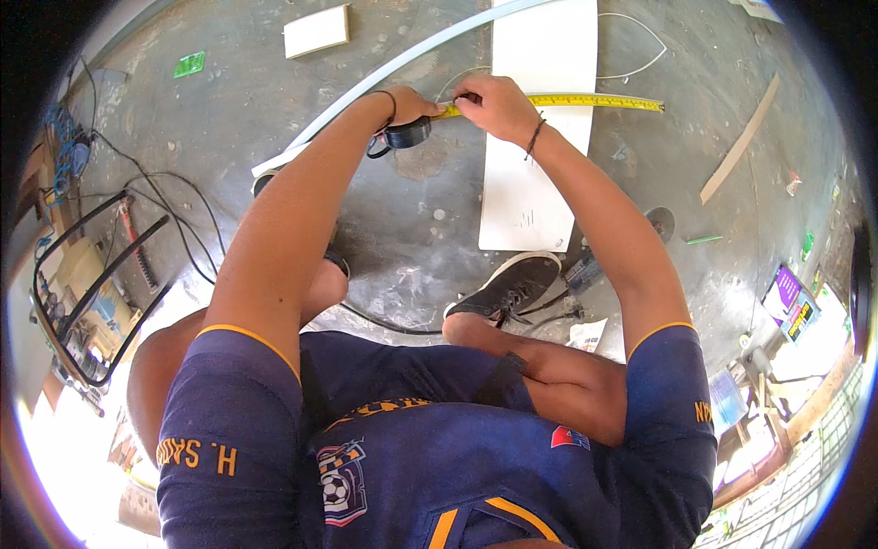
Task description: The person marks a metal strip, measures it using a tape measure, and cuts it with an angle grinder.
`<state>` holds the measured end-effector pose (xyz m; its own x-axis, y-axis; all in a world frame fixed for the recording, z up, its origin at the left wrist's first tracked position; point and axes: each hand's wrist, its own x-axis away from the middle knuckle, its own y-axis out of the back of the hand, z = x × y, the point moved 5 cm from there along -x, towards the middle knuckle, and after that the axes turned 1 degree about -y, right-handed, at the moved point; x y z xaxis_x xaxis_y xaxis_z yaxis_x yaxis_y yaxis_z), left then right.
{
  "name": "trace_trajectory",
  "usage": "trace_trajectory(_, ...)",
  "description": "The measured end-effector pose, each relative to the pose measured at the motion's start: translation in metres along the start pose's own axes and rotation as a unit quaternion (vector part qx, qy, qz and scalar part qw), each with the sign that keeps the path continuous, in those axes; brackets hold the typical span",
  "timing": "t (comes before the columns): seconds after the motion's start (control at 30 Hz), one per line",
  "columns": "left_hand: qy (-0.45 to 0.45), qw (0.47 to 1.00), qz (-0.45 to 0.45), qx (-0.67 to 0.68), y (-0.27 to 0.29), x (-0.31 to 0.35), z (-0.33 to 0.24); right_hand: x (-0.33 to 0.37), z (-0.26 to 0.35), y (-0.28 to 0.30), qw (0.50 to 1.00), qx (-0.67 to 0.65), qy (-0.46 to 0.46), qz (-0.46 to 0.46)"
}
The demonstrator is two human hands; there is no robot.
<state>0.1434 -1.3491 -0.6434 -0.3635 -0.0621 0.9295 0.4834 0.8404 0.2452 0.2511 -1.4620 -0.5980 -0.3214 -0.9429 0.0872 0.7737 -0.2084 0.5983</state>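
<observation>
My left hand is closed on a tape measure, whose dark case hangs just below the fingers. Its yellow blade is drawn out to the right, across a long white board, and its end reaches past the board's right edge. My right hand pinches the blade near the board's left edge. Something small and dark shows at those fingertips, too little of it to name. A long pale strip lies on the floor beyond my left forearm.
A power tool with a disc lies by my right shoe. Black cables and a black metal frame are at left. A white block sits far off; a thin brown strip lies right.
</observation>
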Motion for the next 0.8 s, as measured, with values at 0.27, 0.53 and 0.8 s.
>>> trace_trajectory(0.27,-0.08,0.993,-0.023,-0.085,-0.006,-0.034,0.021,-0.003,0.005,-0.003,0.999,-0.027,-0.023,0.008)
trace_trajectory(0.53,-0.037,0.999,-0.005,-0.005,-0.003,-0.013,0.009,0.0,-0.003,-0.005,0.999,-0.013,-0.044,0.006)
trace_trajectory(0.8,-0.033,0.999,-0.017,0.033,0.004,0.002,0.005,-0.003,0.003,-0.002,0.999,-0.006,-0.042,0.023)
